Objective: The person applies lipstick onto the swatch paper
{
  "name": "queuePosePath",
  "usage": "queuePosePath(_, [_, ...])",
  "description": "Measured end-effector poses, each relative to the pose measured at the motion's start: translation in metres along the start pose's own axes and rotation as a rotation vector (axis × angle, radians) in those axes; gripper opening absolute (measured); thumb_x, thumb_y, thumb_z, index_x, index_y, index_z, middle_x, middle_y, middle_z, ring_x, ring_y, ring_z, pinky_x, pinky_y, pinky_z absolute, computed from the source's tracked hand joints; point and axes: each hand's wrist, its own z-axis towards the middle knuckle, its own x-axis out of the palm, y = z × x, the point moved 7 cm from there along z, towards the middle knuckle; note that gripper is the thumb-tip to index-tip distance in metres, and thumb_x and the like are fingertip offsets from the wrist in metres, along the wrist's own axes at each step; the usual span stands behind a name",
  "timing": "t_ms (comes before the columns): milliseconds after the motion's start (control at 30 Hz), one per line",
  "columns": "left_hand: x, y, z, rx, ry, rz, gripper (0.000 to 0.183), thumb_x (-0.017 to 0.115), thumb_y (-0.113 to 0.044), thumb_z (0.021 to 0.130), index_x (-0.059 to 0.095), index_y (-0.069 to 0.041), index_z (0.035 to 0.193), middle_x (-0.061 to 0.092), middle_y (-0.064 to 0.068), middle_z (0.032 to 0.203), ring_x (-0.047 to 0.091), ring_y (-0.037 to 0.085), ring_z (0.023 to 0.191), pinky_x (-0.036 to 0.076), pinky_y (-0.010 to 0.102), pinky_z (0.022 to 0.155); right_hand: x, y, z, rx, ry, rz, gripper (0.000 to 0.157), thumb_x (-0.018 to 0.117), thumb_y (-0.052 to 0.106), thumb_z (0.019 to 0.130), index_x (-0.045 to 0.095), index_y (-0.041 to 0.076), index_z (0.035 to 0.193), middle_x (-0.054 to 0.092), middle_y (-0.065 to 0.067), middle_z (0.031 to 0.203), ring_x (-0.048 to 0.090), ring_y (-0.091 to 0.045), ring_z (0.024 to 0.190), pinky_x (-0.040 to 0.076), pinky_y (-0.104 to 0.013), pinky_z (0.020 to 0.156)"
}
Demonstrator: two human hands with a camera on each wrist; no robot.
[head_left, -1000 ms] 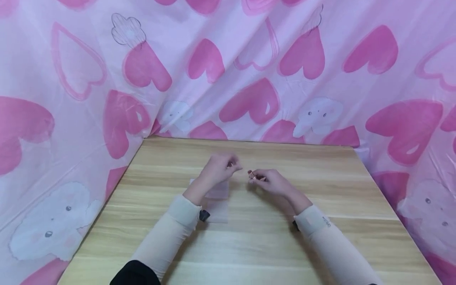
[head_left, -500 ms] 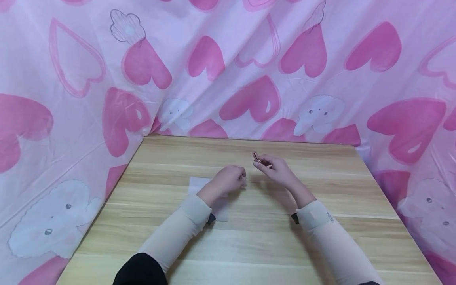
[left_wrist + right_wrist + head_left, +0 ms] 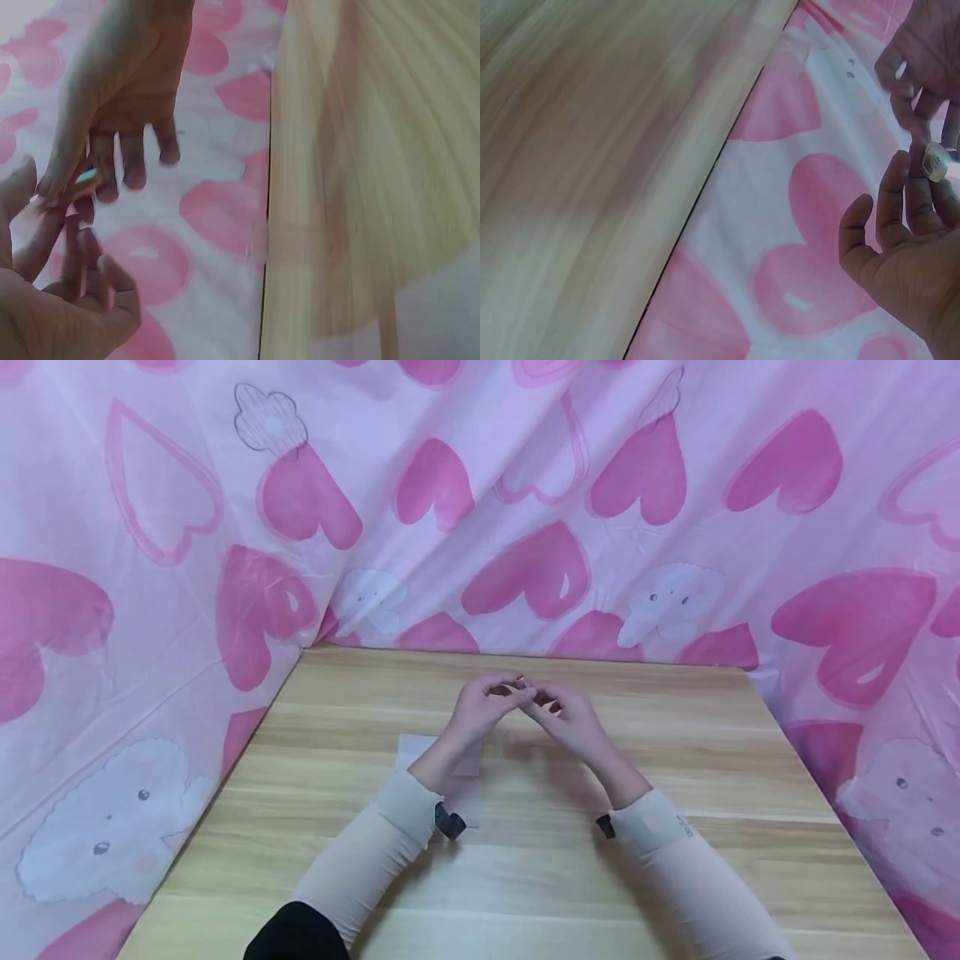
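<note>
Both hands meet above the far middle of the table. Between them is a small, shiny rose-gold tube-like item (image 3: 935, 163), mostly hidden by fingers; its pale round end shows in the right wrist view. My right hand (image 3: 573, 718) holds it between thumb and fingers. Fingertips of my left hand (image 3: 480, 706) pinch at its far end, touching the right fingertips. In the left wrist view a bright glint marks the item (image 3: 87, 177), blurred. The item's exact kind cannot be made out.
A pale, thin square sheet (image 3: 417, 748) lies under the left forearm, with a fainter translucent piece (image 3: 467, 802) just nearer. The wooden table (image 3: 570, 885) ends at a heart-patterned pink curtain (image 3: 525, 577) behind and at both sides.
The left hand dipped toward the table, then rose to meet the right hand. The right hand lifted the rose-gold item, then turned inward with it. The sheets stay in place.
</note>
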Motion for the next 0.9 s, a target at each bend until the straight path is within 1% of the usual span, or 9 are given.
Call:
queuePosePath(100, [-0.001, 0.000, -0.002, -0.027, -0.066, -0.069, 0.035, 0.079, -0.040, 0.086, 0.078, -0.014, 0.108, 0.073, -0.004, 0.104, 0.063, 0.016, 0.097, 0.053, 0.038, 0.090, 0.003, 0.005, -0.001, 0.005, -0.018, -0.013, 0.025, 0.074, 0.027, 0.093, 0.073, 0.014, 0.115, 0.073, 0.004, 0.092, 0.065, -0.013, 0.084, 0.054, -0.041, 0.071])
queuePosePath(167, [-0.003, 0.001, -0.003, -0.036, -0.103, -0.081, 0.034, 0.079, -0.044, 0.086, 0.079, -0.016, 0.105, 0.073, -0.004, 0.103, 0.063, 0.016, 0.096, 0.053, 0.039, 0.089, 0.003, 0.007, -0.001, 0.015, -0.042, -0.012, 0.030, 0.076, 0.029, 0.092, 0.071, 0.015, 0.118, 0.072, 0.005, 0.092, 0.065, -0.012, 0.085, 0.053, -0.038, 0.071])
queuePosePath(300, [-0.007, 0.001, -0.002, -0.041, -0.135, -0.083, 0.034, 0.078, -0.048, 0.086, 0.080, -0.019, 0.103, 0.073, -0.006, 0.105, 0.064, 0.016, 0.099, 0.053, 0.040, 0.091, 0.004, 0.008, -0.002, 0.031, -0.084, 0.013, 0.030, 0.077, 0.032, 0.091, 0.070, 0.018, 0.117, 0.073, 0.006, 0.092, 0.066, -0.012, 0.085, 0.052, -0.038, 0.071])
queuePosePath(400, [-0.009, 0.003, -0.002, -0.052, -0.128, -0.096, 0.034, 0.077, -0.049, 0.086, 0.080, -0.020, 0.104, 0.073, -0.007, 0.108, 0.064, 0.015, 0.105, 0.051, 0.041, 0.095, 0.005, 0.007, -0.002, 0.043, -0.094, 0.050, 0.025, 0.075, 0.033, 0.092, 0.073, 0.019, 0.112, 0.074, 0.007, 0.093, 0.067, -0.013, 0.085, 0.054, -0.039, 0.073])
queuePosePath(500, [-0.011, 0.004, -0.002, -0.061, -0.110, -0.109, 0.035, 0.078, -0.050, 0.085, 0.080, -0.021, 0.105, 0.072, -0.007, 0.110, 0.063, 0.014, 0.110, 0.049, 0.043, 0.100, 0.006, 0.005, -0.002, 0.067, -0.081, 0.111, 0.022, 0.074, 0.030, 0.093, 0.075, 0.018, 0.111, 0.075, 0.004, 0.093, 0.068, -0.014, 0.086, 0.055, -0.039, 0.076])
queuePosePath(567, [-0.011, 0.005, -0.002, -0.059, -0.095, -0.111, 0.035, 0.078, -0.049, 0.085, 0.080, -0.021, 0.105, 0.071, -0.006, 0.112, 0.062, 0.014, 0.113, 0.048, 0.044, 0.101, 0.008, 0.003, -0.002, 0.095, -0.056, 0.168, 0.021, 0.073, 0.027, 0.095, 0.075, 0.015, 0.111, 0.075, 0.000, 0.095, 0.069, -0.018, 0.088, 0.056, -0.039, 0.078])
queuePosePath(667, [-0.013, 0.006, -0.002, -0.063, -0.077, -0.099, 0.036, 0.077, -0.051, 0.085, 0.080, -0.021, 0.106, 0.071, -0.007, 0.114, 0.062, 0.014, 0.114, 0.047, 0.045, 0.102, 0.011, -0.002, -0.003, 0.143, 0.001, 0.282, 0.023, 0.069, 0.022, 0.098, 0.073, 0.009, 0.116, 0.075, -0.010, 0.100, 0.070, -0.029, 0.095, 0.057, -0.038, 0.084])
queuePosePath(767, [-0.014, 0.005, -0.001, -0.067, -0.058, -0.096, 0.037, 0.076, -0.052, 0.085, 0.080, -0.022, 0.106, 0.071, -0.007, 0.114, 0.061, 0.014, 0.115, 0.046, 0.047, 0.103, 0.014, -0.005, -0.004, 0.188, 0.057, 0.374, 0.025, 0.064, 0.019, 0.100, 0.070, 0.005, 0.120, 0.072, -0.017, 0.106, 0.066, -0.038, 0.103, 0.056, -0.038, 0.091])
queuePosePath(900, [-0.014, 0.005, 0.000, -0.072, -0.040, -0.106, 0.036, 0.076, -0.051, 0.086, 0.080, -0.021, 0.105, 0.072, -0.008, 0.114, 0.062, 0.014, 0.115, 0.046, 0.046, 0.103, 0.015, -0.006, -0.003, 0.216, 0.094, 0.409, 0.027, 0.060, 0.019, 0.103, 0.068, 0.003, 0.123, 0.071, -0.018, 0.106, 0.064, -0.038, 0.105, 0.053, -0.038, 0.089])
